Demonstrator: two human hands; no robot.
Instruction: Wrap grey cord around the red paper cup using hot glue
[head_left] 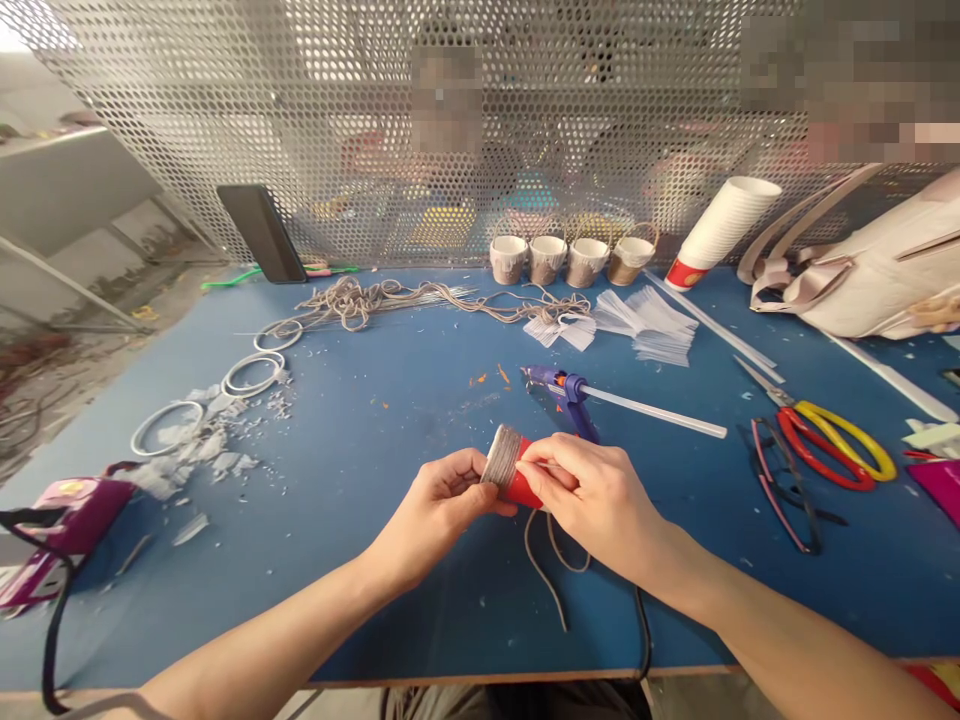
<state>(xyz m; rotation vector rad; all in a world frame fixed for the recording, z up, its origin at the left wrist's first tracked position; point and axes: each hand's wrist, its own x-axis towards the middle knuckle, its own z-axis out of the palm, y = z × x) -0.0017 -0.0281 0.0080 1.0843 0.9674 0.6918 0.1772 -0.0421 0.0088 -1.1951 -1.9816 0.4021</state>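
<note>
Both my hands hold a small red paper cup (519, 484) on its side above the blue table (375, 440). Its bottom part is wrapped in grey-brown twine (501, 457). My left hand (439, 500) grips the wrapped end from the left. My right hand (592, 495) covers the cup's red part and pinches the twine against it. A loose length of twine (551, 575) hangs down from the cup to the table. A purple glue gun (562, 388) with a clear glue stick lies just behind the cup.
Several finished twine-wrapped cups (570, 258) and a stack of white cups (720, 232) stand at the back by the perforated screen. Loose twine (360, 300), white rings (251, 375), paper strips (645, 325), scissors (832, 440), glasses (784, 485), a phone (262, 232) and a pale bag (870, 265) surround the work area.
</note>
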